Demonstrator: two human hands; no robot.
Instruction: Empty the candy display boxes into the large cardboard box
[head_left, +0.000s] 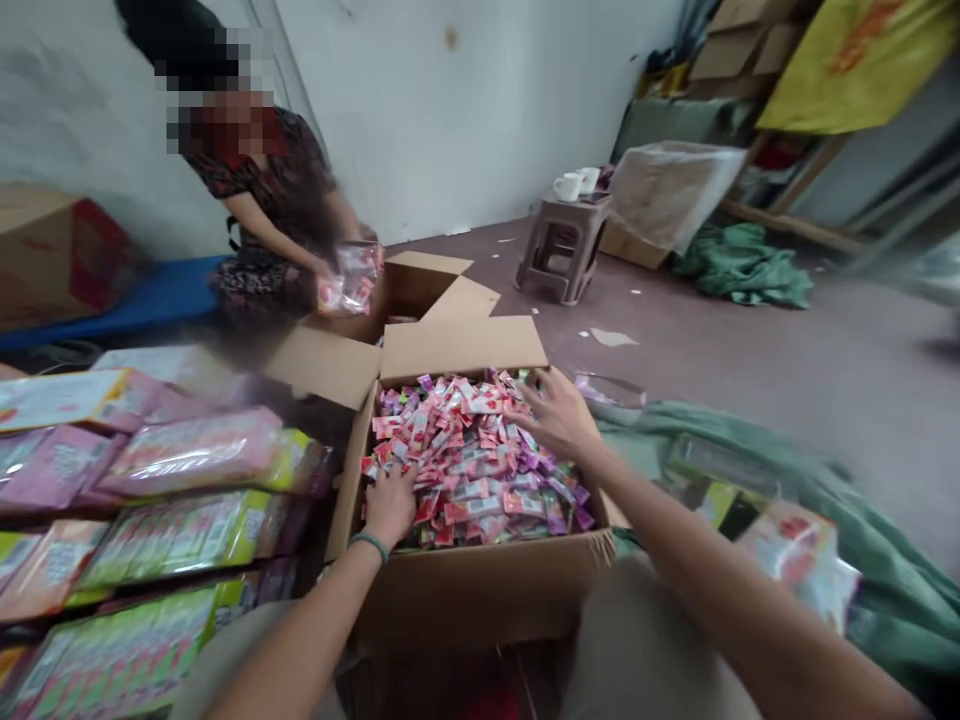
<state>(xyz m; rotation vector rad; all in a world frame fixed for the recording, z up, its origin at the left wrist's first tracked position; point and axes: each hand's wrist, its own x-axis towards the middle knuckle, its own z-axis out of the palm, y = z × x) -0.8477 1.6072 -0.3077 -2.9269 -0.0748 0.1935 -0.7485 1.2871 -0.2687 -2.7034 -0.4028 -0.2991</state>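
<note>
An open cardboard box [480,590] stands between my knees, filled with small pink, red and purple wrapped packets [472,455]. My left hand [391,505], with a teal band at the wrist, rests on the packets along the box's left side, fingers apart. Over the right back part of the heap is my right hand [555,412], its fingers spread and slightly blurred. Whether its fingertips touch the packets I cannot tell. Neither hand visibly grips a packet.
Stacked packaged boxes [172,530] lie at left. Another person [277,220] holds a clear bag [352,278] over a second open box [420,285]. A stool [564,245] with white cups stands farther back. Green cloth [750,470] and more packages [795,555] lie at right.
</note>
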